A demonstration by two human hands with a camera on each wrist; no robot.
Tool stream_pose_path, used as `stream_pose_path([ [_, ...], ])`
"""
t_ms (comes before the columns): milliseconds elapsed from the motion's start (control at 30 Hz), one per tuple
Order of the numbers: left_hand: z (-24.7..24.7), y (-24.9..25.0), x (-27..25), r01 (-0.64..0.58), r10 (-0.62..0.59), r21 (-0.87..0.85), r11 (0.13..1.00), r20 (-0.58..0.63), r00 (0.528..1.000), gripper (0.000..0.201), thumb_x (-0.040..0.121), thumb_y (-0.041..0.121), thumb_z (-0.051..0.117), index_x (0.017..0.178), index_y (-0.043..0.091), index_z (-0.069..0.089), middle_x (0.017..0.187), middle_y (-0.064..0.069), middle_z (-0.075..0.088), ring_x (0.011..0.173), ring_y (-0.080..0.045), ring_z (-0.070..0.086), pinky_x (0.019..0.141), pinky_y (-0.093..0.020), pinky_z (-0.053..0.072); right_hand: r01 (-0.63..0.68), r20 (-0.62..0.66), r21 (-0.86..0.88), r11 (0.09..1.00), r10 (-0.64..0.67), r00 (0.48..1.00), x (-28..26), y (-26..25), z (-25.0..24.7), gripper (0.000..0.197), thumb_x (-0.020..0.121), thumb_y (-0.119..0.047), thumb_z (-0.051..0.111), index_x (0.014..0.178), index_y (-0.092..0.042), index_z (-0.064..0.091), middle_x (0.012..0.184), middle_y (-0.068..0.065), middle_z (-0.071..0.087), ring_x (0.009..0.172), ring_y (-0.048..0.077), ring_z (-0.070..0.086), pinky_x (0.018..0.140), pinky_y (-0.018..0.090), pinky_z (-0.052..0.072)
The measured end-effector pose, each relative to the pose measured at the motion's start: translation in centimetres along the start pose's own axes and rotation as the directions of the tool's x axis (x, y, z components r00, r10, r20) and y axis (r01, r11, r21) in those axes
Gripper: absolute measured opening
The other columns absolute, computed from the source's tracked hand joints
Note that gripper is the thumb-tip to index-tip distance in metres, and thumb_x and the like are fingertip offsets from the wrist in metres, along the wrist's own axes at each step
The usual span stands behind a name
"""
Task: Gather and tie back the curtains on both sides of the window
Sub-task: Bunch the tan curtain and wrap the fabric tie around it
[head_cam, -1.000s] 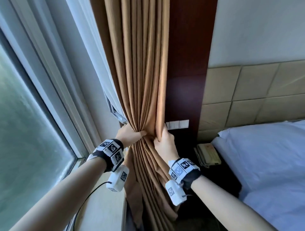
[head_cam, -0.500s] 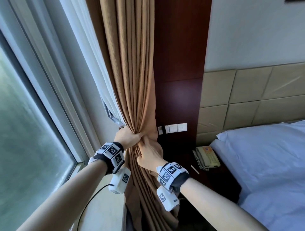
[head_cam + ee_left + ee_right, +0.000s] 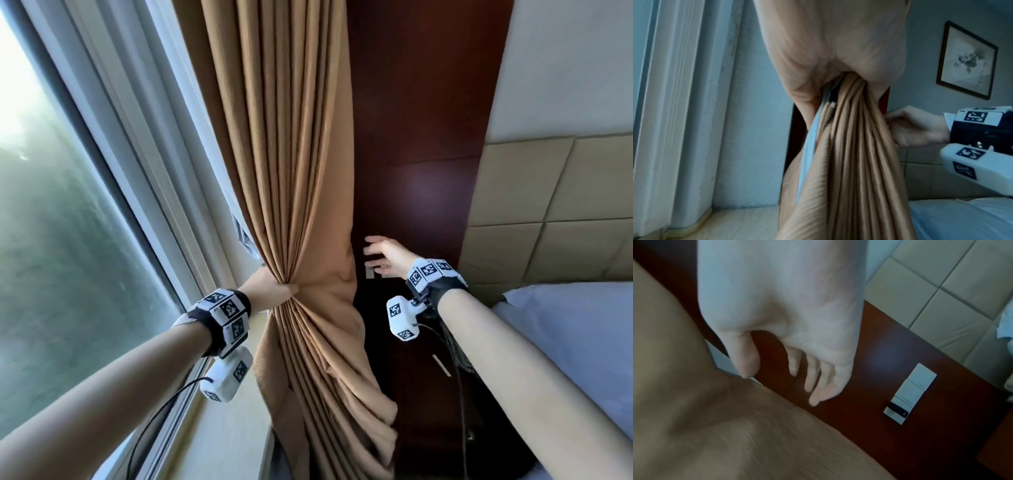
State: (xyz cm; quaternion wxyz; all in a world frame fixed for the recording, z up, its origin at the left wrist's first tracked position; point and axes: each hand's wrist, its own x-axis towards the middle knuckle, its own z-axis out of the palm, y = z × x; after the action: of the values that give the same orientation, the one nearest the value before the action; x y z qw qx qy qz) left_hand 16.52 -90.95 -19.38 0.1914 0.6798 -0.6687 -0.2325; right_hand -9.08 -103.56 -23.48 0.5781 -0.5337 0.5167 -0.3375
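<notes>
Tan curtain (image 3: 291, 192), right side of the window (image 3: 68, 240) — gathered into one bunch at sill height, pleats fanning out below. My left hand (image 3: 270, 291) clenches round that bunch, fingers buried in the cloth. My right hand (image 3: 387, 255) is off the fabric, fingers loosely spread, held in front of the dark wood panel (image 3: 421, 137) just beside the curtain's right edge. White switch plate (image 3: 910, 394) on the panel, near my fingertips (image 3: 815, 400); no writing legible on it. Free room: bare panel between curtain edge and padded headboard (image 3: 555, 212). Bed (image 3: 565, 329) lower right. Wrist bands carry square black-and-white markers, no readable text.
</notes>
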Motion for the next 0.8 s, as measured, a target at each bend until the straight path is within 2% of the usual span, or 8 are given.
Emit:
stream_pose_path([
  [233, -0.3, 0.3, -0.2, 0.050, -0.050, -0.011, 0.999, 0.024, 0.998, 0.061, 0.089, 0.017, 0.060, 0.146, 0.013, 0.037, 0.143, -0.008, 0.046, 0.133, -0.024, 0.042, 0.107, -0.025, 0.032, 0.003, 0.088, -0.031, 1.000, 0.000, 0.996, 2.9, -2.1, 2.5, 0.074, 0.081, -0.046, 0.060, 0.148, -0.037, 0.031, 0.155, -0.006, 0.032, 0.144, 0.022, 0.021, 0.110, 0.056, 0.015],
  [300, -0.3, 0.3, -0.1, 0.065, -0.065, -0.009, 0.998, 0.015, 0.998, 0.062, 0.089, 0.018, 0.061, 0.146, 0.013, 0.036, 0.143, -0.008, 0.046, 0.133, -0.024, 0.042, 0.105, -0.023, 0.032, -0.062, 0.131, 0.030, 0.998, 0.058, 0.990, 3.7, -2.1, 3.4, 0.047, 0.088, -0.049, 0.050, 0.131, -0.031, 0.051, 0.142, -0.005, 0.047, 0.135, 0.020, 0.035, 0.111, 0.050, 0.015],
  [333, -0.4, 0.3, 0.0, 0.073, -0.073, -0.007, 0.997, 0.010, 0.997, 0.063, 0.089, 0.018, 0.061, 0.146, 0.013, 0.035, 0.144, -0.008, 0.045, 0.134, -0.024, 0.042, 0.103, -0.021, 0.032, -0.086, 0.146, 0.074, 0.993, 0.075, 0.986, 4.0, -2.2, 3.9, 0.033, 0.091, -0.046, 0.046, 0.116, -0.028, 0.058, 0.125, -0.003, 0.058, 0.122, 0.019, 0.046, 0.106, 0.040, 0.027],
  [400, -0.3, 0.6, 0.0, 0.072, -0.071, -0.010, 0.997, 0.013, 0.997, 0.066, 0.089, 0.019, 0.061, 0.148, 0.013, 0.033, 0.145, -0.008, 0.043, 0.135, -0.024, 0.040, 0.101, -0.019, 0.030, -0.086, 0.136, 0.184, 0.979, 0.061, 0.989, 4.1, -2.0, 4.2, 0.023, 0.094, -0.035, 0.045, 0.093, -0.020, 0.062, 0.087, 0.001, 0.070, 0.089, 0.018, 0.058, 0.075, 0.029, 0.042],
  [467, -0.3, 0.7, 0.1, 0.074, -0.074, -0.017, 0.997, 0.006, 0.997, 0.067, 0.089, 0.018, 0.061, 0.148, 0.012, 0.031, 0.147, -0.008, 0.041, 0.136, -0.023, 0.038, 0.101, -0.018, 0.028, -0.054, 0.103, 0.269, 0.962, 0.027, 0.994, 4.5, -1.9, 4.7, 0.024, 0.094, -0.023, 0.045, 0.078, -0.014, 0.060, 0.064, 0.003, 0.065, 0.066, 0.017, 0.058, 0.064, 0.028, 0.044],
  [600, -0.2, 0.4, 0.4, 0.090, -0.089, -0.023, 0.996, 0.018, 0.996, 0.070, 0.088, 0.023, 0.062, 0.149, 0.013, 0.029, 0.148, -0.009, 0.040, 0.137, -0.025, 0.037, 0.106, -0.023, 0.030, 0.037, -0.047, 0.165, 0.986, -0.030, 0.998, 5.0, -1.8, 4.6, 0.024, 0.091, -0.006, 0.044, 0.073, -0.007, 0.060, 0.052, 0.003, 0.061, 0.063, 0.022, 0.056, 0.059, 0.029, 0.044],
  [733, -0.1, 0.4, 0.3, 0.080, -0.080, -0.012, 0.997, 0.004, 0.997, 0.069, 0.089, 0.022, 0.061, 0.149, 0.012, 0.028, 0.147, -0.010, 0.040, 0.137, -0.026, 0.038, 0.107, -0.024, 0.029, 0.123, -0.105, 0.177, 0.977, -0.106, 0.989, 6.5, 0.7, 1.9, 0.025, 0.089, -0.013, 0.056, 0.107, -0.002, 0.070, 0.094, 0.014, 0.073, 0.100, 0.029, 0.066, 0.093, 0.039, 0.051],
  [800, 0.0, 0.4, 0.4, 0.059, -0.059, -0.011, 0.998, 0.000, 0.998, 0.067, 0.088, 0.023, 0.061, 0.147, 0.012, 0.032, 0.145, -0.011, 0.043, 0.135, -0.027, 0.040, 0.110, -0.029, 0.033, 0.167, -0.190, 0.132, 0.977, -0.140, 0.972, 5.4, 2.1, 0.4, 0.031, 0.092, -0.025, 0.057, 0.115, -0.006, 0.068, 0.105, 0.010, 0.072, 0.101, 0.023, 0.067, 0.099, 0.038, 0.049],
])
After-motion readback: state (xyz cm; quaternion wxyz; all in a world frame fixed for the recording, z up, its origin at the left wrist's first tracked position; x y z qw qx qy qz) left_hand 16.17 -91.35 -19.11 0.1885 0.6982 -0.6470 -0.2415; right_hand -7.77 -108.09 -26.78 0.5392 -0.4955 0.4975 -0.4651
